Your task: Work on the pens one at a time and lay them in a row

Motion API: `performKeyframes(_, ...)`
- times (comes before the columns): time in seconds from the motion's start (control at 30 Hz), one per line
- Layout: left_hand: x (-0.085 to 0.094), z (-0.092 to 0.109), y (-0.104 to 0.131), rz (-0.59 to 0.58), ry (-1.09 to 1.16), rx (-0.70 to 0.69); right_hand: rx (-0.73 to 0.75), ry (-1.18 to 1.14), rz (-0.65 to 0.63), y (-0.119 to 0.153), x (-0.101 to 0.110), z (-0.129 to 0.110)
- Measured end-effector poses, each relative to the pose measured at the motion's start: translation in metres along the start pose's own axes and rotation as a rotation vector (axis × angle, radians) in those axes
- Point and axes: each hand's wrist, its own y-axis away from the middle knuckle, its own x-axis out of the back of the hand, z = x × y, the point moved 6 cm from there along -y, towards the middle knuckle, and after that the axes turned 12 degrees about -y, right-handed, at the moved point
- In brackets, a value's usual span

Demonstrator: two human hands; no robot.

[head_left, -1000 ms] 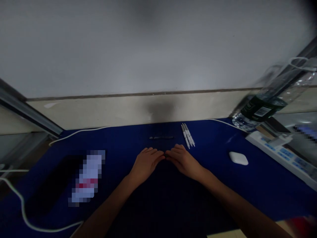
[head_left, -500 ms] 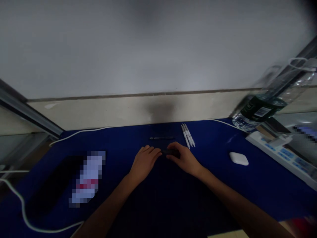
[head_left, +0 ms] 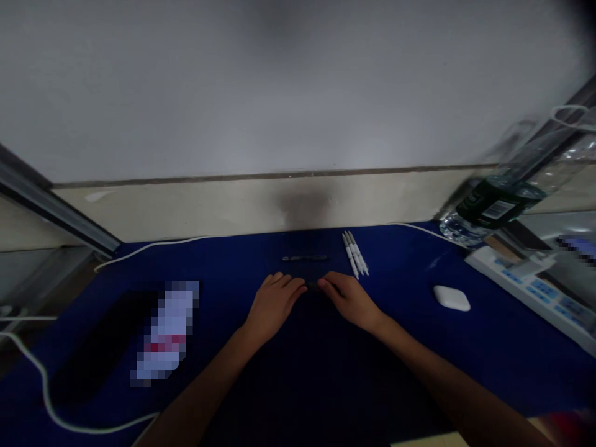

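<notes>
Near the middle of the blue desk mat, my left hand (head_left: 274,302) and my right hand (head_left: 350,299) face each other. Between their fingertips is a slim black pen (head_left: 313,286), mostly covered by the fingers. Both hands are closed on it, one at each end. Just beyond them another black pen (head_left: 305,257) lies crosswise on the mat. Several white pens with grey tips (head_left: 355,254) lie side by side, past my right hand.
A white earbud case (head_left: 451,298) and a white power strip (head_left: 535,292) are on the right, by a large plastic bottle (head_left: 493,205). On the left lie a blurred-out pale item (head_left: 167,329), a long dark shape (head_left: 105,347) and a white cable (head_left: 45,388).
My right hand's fingers have closed in around the pen, so less of it shows between the hands. My left hand stays nearly in place; the view has shifted slightly.
</notes>
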Motion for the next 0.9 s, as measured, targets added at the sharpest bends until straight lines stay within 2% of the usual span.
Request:
performKeyframes(0.23, 0.001, -0.002, 0.0, 0.007, 0.025, 0.034, -0.05, -0.087, 0.058, -0.001, 0.004, 0.011)
performKeyframes(0.43, 0.002, -0.001, 0.0, -0.003, 0.013, 0.029, 0.039, -0.003, -0.024, -0.003, 0.003, 0.004)
performKeyframes(0.57, 0.001, 0.0, 0.0, 0.004, 0.012, 0.024, -0.061, -0.115, -0.034, -0.002, 0.005, 0.006)
performKeyframes(0.67, 0.002, 0.0, 0.0, 0.005, 0.013, 0.024, -0.102, -0.104, -0.028, -0.002, 0.006, 0.006)
performKeyframes(0.8, 0.003, 0.001, 0.0, -0.018, 0.044, 0.022, -0.046, -0.022, -0.048, -0.002, 0.004, 0.003)
performKeyframes(0.9, 0.002, 0.0, 0.0, -0.027, 0.047, 0.03, -0.03, -0.038, -0.017, -0.002, 0.005, 0.004)
